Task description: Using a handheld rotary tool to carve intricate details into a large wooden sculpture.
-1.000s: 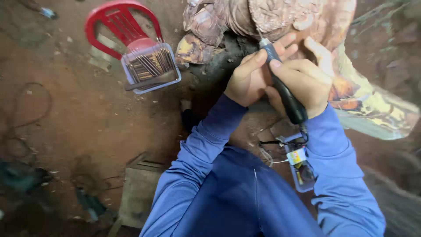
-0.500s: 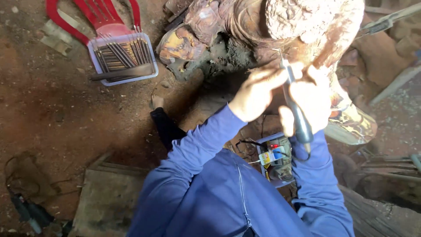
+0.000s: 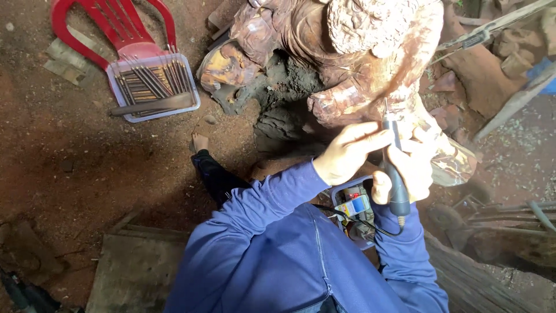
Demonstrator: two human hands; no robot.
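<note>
A large reddish-brown carved wooden sculpture (image 3: 353, 64) fills the upper middle. My right hand (image 3: 412, 168) grips a dark pen-shaped rotary carving tool (image 3: 396, 174) with its thin bit against the carved wood. Its cord runs down from the handle toward my blue sleeve. My left hand (image 3: 346, 152) rests fingers on the tool's upper part, steadying it close to the sculpture. Both arms wear blue sleeves. Beneath my hands a small clear box (image 3: 354, 210) holds small colourful items.
A clear tray of several chisels (image 3: 152, 86) sits on a red plastic chair (image 3: 119, 29) at upper left. A bare foot (image 3: 200, 141) rests on the dirt floor. A wooden board (image 3: 134, 272) lies at lower left; wood pieces and a log (image 3: 492, 272) crowd the right.
The view has shifted, so the sculpture and chisel tray sit lower and larger in frame. Both hands with the tool have moved rightward and lower along the carving.
</note>
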